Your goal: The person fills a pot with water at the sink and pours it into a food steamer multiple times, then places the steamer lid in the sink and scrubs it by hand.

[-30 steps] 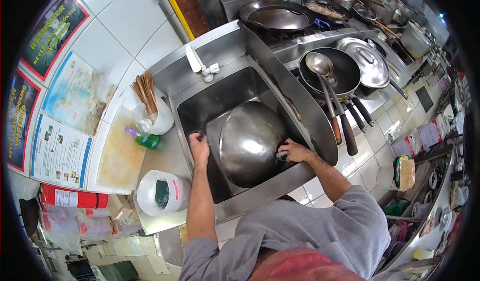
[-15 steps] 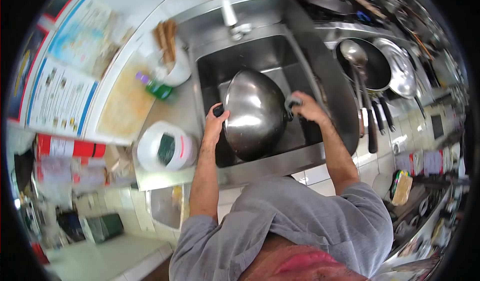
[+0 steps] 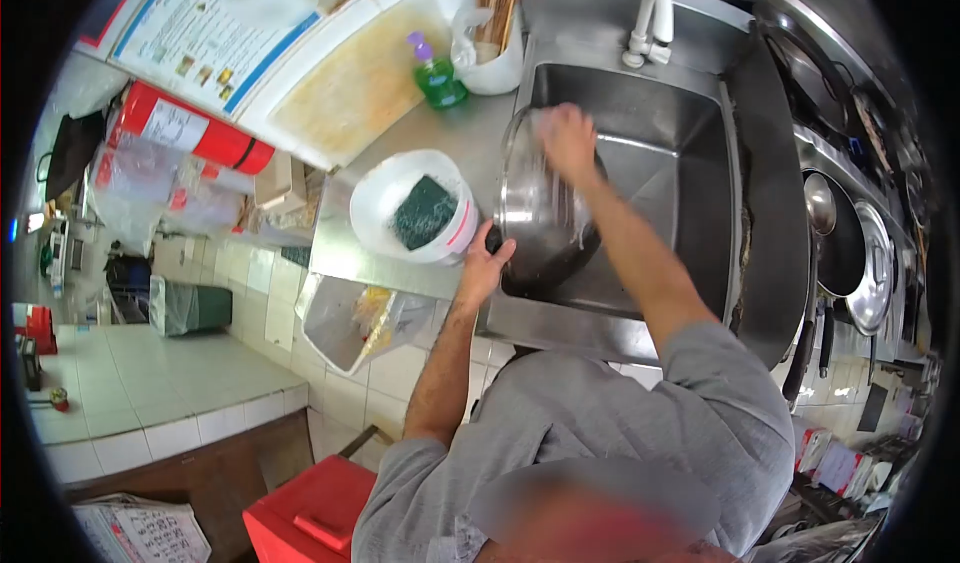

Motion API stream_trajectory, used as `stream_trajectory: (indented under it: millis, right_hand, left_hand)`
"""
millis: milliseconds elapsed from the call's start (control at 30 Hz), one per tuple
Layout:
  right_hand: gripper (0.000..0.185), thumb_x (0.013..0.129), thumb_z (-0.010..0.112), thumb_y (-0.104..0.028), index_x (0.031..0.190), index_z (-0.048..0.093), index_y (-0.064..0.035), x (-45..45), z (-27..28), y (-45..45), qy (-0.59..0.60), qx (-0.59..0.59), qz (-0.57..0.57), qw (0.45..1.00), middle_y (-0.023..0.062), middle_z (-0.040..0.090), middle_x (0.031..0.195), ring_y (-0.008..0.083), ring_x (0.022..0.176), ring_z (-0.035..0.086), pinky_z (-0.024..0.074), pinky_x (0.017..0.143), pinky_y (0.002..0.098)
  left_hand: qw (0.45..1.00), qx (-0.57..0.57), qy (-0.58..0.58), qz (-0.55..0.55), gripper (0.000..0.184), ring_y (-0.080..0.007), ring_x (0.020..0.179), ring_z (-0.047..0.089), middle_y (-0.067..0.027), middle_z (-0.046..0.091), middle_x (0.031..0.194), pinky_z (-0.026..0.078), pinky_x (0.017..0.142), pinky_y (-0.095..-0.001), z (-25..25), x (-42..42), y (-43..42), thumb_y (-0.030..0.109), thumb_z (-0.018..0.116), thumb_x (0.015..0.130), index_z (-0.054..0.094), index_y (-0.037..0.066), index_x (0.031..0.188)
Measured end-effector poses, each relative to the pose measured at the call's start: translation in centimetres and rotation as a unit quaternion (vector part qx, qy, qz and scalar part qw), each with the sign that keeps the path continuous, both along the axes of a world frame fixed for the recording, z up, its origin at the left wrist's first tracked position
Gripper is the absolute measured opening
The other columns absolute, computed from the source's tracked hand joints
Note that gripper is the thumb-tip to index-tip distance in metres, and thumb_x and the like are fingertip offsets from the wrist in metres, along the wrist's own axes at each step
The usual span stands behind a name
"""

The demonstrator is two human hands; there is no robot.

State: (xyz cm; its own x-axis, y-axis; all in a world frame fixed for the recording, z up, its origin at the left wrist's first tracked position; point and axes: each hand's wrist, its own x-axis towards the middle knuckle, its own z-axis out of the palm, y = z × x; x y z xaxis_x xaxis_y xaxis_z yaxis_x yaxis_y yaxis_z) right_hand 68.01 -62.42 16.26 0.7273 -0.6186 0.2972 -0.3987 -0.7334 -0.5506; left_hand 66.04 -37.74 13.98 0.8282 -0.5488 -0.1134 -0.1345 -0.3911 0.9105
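Observation:
A large steel wok (image 3: 540,213) is tilted at the left side of the sink (image 3: 690,183), its rounded outer side partly facing up. My left hand (image 3: 484,263) is closed on the wok's dark handle at its left edge. My right hand (image 3: 567,143) lies against the wok's upper part, blurred by motion; something greyish shows at its fingers, too smeared to name. Left of the wok, a white tub (image 3: 370,198) holds a dark green scrubbing pad (image 3: 424,213).
A white faucet (image 3: 655,23) rises behind the sink. A green soap bottle (image 3: 438,83) and a white container (image 3: 492,71) of thin sticks stand at the back left. Pans and ladles (image 3: 820,203) lie on the right. A red bin (image 3: 310,508) is below left.
The view has swung left. The wok has been tilted up and moved to the sink's left side. My left hand took its handle; my right hand moved from the right handle onto the wok's surface.

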Motion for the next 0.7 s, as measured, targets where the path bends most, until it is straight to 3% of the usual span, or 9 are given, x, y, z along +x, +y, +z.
stream_trajectory:
  millis: [67,100,233,300,400,500,600,633,700]
  right_hand:
    - [0.04,0.073,0.056,-0.03,0.11,0.055,-0.0152,3.9,2.9,-3.3,0.136,0.202,-0.033,0.969,0.0132,0.045,0.117,0.0351,0.107,0.04,0.0359,0.087,0.0464]
    - [0.04,0.073,0.056,-0.03,0.11,0.055,-0.0152,4.2,2.8,-2.9,0.134,0.199,-0.031,0.97,0.0132,0.045,0.117,0.0351,0.107,0.04,0.0359,0.087,0.0464]
    - [0.034,0.069,0.058,-0.021,0.102,0.058,-0.013,-2.2,1.5,5.8,-0.095,-0.054,0.054,0.993,0.0157,0.045,0.11,0.035,0.098,0.043,0.038,0.084,0.0451]
    - [0.029,0.068,0.058,-0.016,0.096,0.059,-0.0102,-6.3,1.3,11.6,-0.117,-0.086,0.091,0.985,0.0165,0.045,0.107,0.0355,0.097,0.043,0.0386,0.081,0.0466]
    - [0.026,0.07,0.056,-0.017,0.094,0.06,-0.0083,-1.8,1.4,8.4,-0.059,-0.151,0.04,0.986,0.0169,0.045,0.107,0.0358,0.098,0.043,0.0387,0.081,0.0469]
    - [0.028,0.075,0.052,-0.026,0.098,0.06,-0.0107,5.7,3.2,-0.6,0.135,0.053,-0.028,0.989,0.0176,0.047,0.108,0.0371,0.1,0.044,0.0391,0.083,0.0475]
    - [0.027,0.074,0.054,-0.027,0.096,0.061,-0.0124,6.1,3.5,-0.8,0.131,0.113,-0.015,0.985,0.0169,0.047,0.11,0.036,0.102,0.044,0.0388,0.084,0.0469]
    - [0.026,0.074,0.056,-0.028,0.095,0.061,-0.0134,4.6,3.0,1.1,0.07,0.028,0.017,0.997,0.0166,0.047,0.109,0.0354,0.103,0.043,0.0388,0.084,0.047]
    - [0.027,0.072,0.059,-0.028,0.096,0.061,-0.0147,-1.1,2.5,7.7,-0.017,-0.098,0.09,0.991,0.0149,0.048,0.107,0.0343,0.1,0.044,0.04,0.084,0.0461]
  left_hand:
    - [0.988,-0.072,0.138,-0.021,0.058,-0.019,0.091,0.054,-0.0132,0.058,0.098,0.041,0.084,-0.0297,1.7,0.0,-0.4,0.022,0.065,0.079,0.038,-0.002,0.125]
    - [0.987,-0.078,0.133,-0.035,0.054,-0.0176,0.092,0.052,-0.0118,0.057,0.098,0.04,0.084,-0.0285,2.1,-0.1,-0.3,0.025,0.061,0.082,0.04,0.0,0.125]
    - [0.995,-0.059,0.078,-0.007,0.05,-0.0142,0.094,0.051,-0.0083,0.057,0.101,0.039,0.085,-0.0257,-0.2,0.5,0.1,0.027,0.057,0.085,0.041,0.0,0.124]
    - [0.995,-0.056,0.078,-0.01,0.05,-0.0173,0.096,0.051,-0.011,0.056,0.104,0.038,0.086,-0.028,-0.3,0.7,0.0,0.03,0.055,0.086,0.042,0.001,0.125]
    - [0.996,-0.053,0.074,0.0,0.049,-0.0197,0.098,0.051,-0.0135,0.056,0.106,0.038,0.088,-0.0296,0.6,0.6,0.1,0.032,0.052,0.087,0.043,0.002,0.124]
    - [0.997,-0.037,0.073,-0.003,0.047,-0.0193,0.098,0.052,-0.0133,0.057,0.104,0.038,0.088,-0.029,1.4,-0.1,-0.2,0.031,0.051,0.088,0.044,0.001,0.124]
    - [0.988,-0.103,0.118,-0.005,0.047,-0.0193,0.099,0.051,-0.0136,0.057,0.105,0.037,0.088,-0.0286,-0.9,0.5,0.0,0.031,0.051,0.087,0.044,0.0,0.123]
    - [0.997,-0.056,0.058,-0.011,0.049,-0.02,0.101,0.051,-0.0145,0.056,0.107,0.037,0.089,-0.0285,1.4,0.2,0.0,0.03,0.052,0.087,0.043,0.0,0.124]
    - [0.997,-0.052,0.05,-0.018,0.049,-0.0201,0.102,0.051,-0.015,0.056,0.107,0.037,0.09,-0.0284,-1.0,0.8,0.0,0.031,0.052,0.087,0.042,0.0,0.124]
